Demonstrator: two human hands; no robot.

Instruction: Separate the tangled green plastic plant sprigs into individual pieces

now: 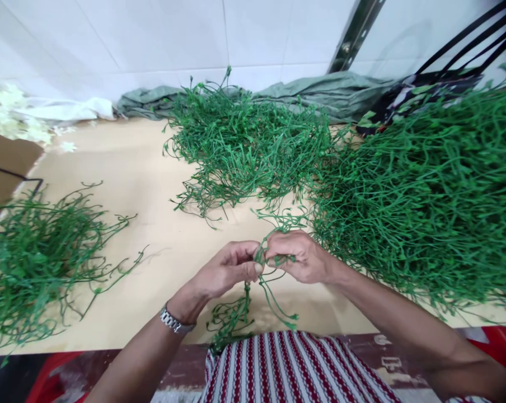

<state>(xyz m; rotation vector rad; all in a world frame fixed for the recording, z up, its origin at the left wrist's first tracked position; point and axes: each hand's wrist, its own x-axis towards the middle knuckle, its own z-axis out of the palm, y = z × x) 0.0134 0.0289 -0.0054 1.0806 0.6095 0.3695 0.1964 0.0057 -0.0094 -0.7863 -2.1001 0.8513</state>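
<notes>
- Head view, looking down on a pale tabletop [152,246]; I take that tabletop as the landmark for everything else.
- Just above its near edge, at the middle, the left hand [225,271] and the right hand [297,257] meet fingertip to fingertip, both pinched on the same small bunch of green plastic stems [259,263].
- Both hands are clenched around that bunch; neither is loose. Its loose ends trail down over the near edge of the tabletop toward a striped cloth [290,364] on the person's lap.
- A metal wristwatch [175,323] sits on the left wrist, at the tabletop's near edge.
- On the right side of the tabletop lies a big heap of stems [425,201], which reaches almost to the right hand.
- At the far middle lies a second heap [244,145], and a thinner left heap [34,263] spreads at the left side.
- Along the tabletop's far edge, against the tiled wall, lies a rumpled grey-green cloth [320,95]; in the far left corner, white artificial flowers [9,117] and a piece of cardboard [5,168].
- As I judge it, the step in hand is working one bunch between the fingertips, pulling its strands apart or gathering them; I cannot tell which.
- The next move seems to call for a firm pinch from one hand while the other works the thin, springy strands without snagging the big heap close by.
</notes>
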